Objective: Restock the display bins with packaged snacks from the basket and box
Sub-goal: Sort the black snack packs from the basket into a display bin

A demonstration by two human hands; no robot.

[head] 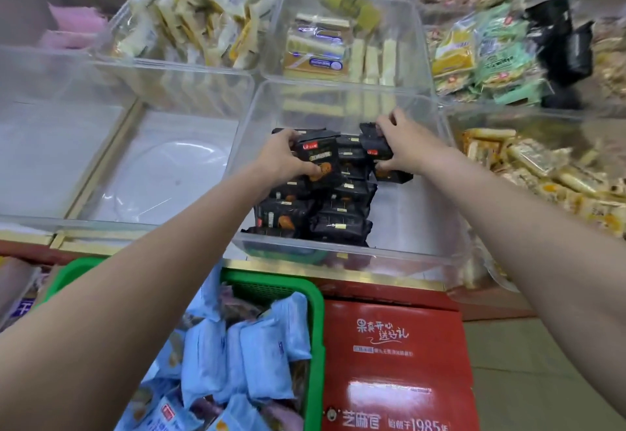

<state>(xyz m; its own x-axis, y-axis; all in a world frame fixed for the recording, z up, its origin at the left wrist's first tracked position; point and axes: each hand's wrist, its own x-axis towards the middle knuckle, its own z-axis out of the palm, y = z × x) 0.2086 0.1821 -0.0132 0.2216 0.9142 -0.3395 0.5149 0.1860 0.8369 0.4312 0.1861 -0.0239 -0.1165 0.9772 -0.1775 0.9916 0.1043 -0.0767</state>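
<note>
Black foil snack packets (318, 193) printed with orange and a small red mark are seen in a clear plastic bin (338, 251). Pale blue wrapped packets (264, 359) are held in a green plastic basket (316, 329). White lettering is printed on the red cardboard box (396, 363).

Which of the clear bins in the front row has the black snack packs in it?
The clear bin directly above the green basket, where both hands are working. The two bins to its left hold no packs; the one to its right holds yellow snacks.
</note>
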